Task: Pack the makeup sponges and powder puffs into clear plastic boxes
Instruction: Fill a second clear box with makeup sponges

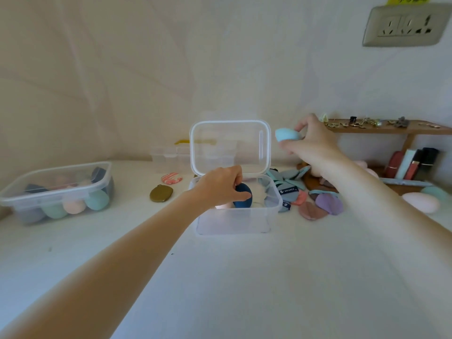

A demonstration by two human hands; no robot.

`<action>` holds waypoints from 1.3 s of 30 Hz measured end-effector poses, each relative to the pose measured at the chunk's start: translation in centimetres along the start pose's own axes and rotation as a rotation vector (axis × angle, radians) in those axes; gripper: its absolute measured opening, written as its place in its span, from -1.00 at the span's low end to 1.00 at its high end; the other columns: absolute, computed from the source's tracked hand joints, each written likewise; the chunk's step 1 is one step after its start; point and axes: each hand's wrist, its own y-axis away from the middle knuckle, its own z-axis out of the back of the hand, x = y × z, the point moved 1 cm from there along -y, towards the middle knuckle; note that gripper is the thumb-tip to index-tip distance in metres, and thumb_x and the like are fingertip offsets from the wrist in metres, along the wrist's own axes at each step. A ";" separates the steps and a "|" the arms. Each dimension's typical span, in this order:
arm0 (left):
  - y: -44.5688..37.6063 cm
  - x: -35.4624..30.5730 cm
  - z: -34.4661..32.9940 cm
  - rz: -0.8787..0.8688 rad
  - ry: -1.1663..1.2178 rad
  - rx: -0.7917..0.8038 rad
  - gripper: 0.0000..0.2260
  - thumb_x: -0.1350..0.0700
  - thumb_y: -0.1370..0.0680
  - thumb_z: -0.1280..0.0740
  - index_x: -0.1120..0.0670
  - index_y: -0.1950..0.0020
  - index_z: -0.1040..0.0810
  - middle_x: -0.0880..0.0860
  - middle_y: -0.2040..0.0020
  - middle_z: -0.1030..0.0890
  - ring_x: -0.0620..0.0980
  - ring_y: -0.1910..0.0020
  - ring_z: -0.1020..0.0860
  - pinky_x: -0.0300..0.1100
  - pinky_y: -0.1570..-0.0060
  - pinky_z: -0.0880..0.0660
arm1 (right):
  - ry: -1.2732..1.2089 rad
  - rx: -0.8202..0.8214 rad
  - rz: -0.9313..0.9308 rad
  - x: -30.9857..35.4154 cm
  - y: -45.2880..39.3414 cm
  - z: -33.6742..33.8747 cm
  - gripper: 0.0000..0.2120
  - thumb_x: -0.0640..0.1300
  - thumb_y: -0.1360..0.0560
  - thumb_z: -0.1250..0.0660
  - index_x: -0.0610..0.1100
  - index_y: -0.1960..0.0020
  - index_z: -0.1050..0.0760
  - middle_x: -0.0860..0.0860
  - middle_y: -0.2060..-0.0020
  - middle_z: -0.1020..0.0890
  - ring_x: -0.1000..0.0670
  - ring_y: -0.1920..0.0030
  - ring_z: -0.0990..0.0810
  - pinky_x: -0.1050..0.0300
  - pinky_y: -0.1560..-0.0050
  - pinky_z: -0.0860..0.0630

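Navy sponge [243, 195] gripped by the left hand [217, 185] inside the clear box [236, 216] — right hand [311, 143], raised, pinches a pale-blue sponge [288, 134].

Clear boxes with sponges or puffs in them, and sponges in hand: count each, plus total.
Clear boxes holding items: 2, the open box in the middle and the box on the left
Sponges in hand: 2, the dark blue sponge in the left hand and the light blue sponge in the right hand
Total: 4
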 end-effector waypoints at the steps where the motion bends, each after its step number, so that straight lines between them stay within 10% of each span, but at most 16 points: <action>1: 0.0 0.0 0.1 0.009 0.004 0.003 -0.74 0.00 -0.46 -0.39 0.06 0.14 -0.32 -0.08 0.36 -0.39 0.00 0.26 -0.40 -0.25 0.34 -0.28 | -0.056 0.053 0.001 0.8 0.7 -0.3 -0.68 -0.15 -0.36 -0.44 -0.08 0.02 -0.33 -0.04 0.12 -0.49 -0.09 0.08 -0.48 -0.01 0.08 -0.47; 8: 1.0 -0.5 0.8 0.021 -0.069 0.037 -0.74 0.00 -0.49 -0.35 0.10 0.04 -0.34 0.07 0.17 -0.48 0.07 0.20 -0.42 -0.14 0.20 -0.35 | 0.414 0.389 0.164 0.3 4.2 -4.6 -0.69 -0.16 -0.39 -0.41 -0.18 0.40 -0.32 -0.06 0.35 -0.36 -0.04 0.24 -0.37 0.18 0.33 -0.24; 10: 1.1 -0.5 0.8 0.032 -0.066 0.025 -0.71 0.01 -0.50 -0.35 0.15 -0.06 -0.38 0.08 0.17 -0.48 0.07 0.20 -0.43 -0.13 0.20 -0.36 | 0.540 0.348 0.222 0.2 4.4 -4.7 -0.90 -0.22 -0.45 -0.36 -0.18 0.13 -0.43 -0.10 0.16 -0.48 -0.07 0.11 -0.45 0.19 0.25 -0.33; 16: 1.1 -0.8 1.0 0.012 -0.034 0.014 -0.73 0.07 -0.52 -0.32 0.18 -0.11 -0.40 0.11 0.03 -0.50 0.02 0.15 -0.38 -0.18 0.16 -0.31 | 0.802 0.366 0.411 0.7 4.6 -5.8 -0.65 -0.27 -0.50 -0.27 -0.09 -0.25 -0.33 -0.09 -0.06 -0.58 -0.14 -0.04 -0.56 0.06 0.14 -0.45; 26: 1.3 -0.7 0.9 -0.001 -0.012 0.036 -0.76 0.12 -0.52 -0.31 0.18 -0.12 -0.39 0.13 -0.06 -0.55 0.01 0.13 -0.37 -0.19 0.18 -0.28 | 1.044 0.479 0.424 1.3 3.9 -6.1 -0.94 -0.26 -0.47 -0.30 -0.14 0.13 -0.45 -0.02 0.22 -0.47 -0.13 -0.01 -0.47 0.15 0.11 -0.31; 29: 1.4 -0.7 0.9 -0.004 -0.024 0.045 -0.78 0.15 -0.51 -0.29 0.18 -0.11 -0.39 0.15 -0.05 -0.56 0.03 0.12 -0.38 -0.17 0.18 -0.29 | 1.039 0.510 0.375 1.5 3.4 -6.6 -0.65 -0.29 -0.44 -0.30 -0.09 0.38 -0.19 0.04 0.41 -0.30 -0.07 0.19 -0.41 0.18 0.31 -0.29; 39: 1.6 -0.8 1.1 0.011 -0.037 0.013 -0.73 0.12 -0.52 -0.28 0.22 -0.15 -0.39 0.16 -0.08 -0.56 0.10 0.02 -0.45 -0.17 0.17 -0.30 | 1.126 0.508 0.332 1.6 3.9 -8.3 -0.82 -0.26 -0.53 -0.15 -0.11 -0.04 -0.49 0.00 0.10 -0.52 -0.08 -0.10 -0.53 0.04 -0.19 -0.31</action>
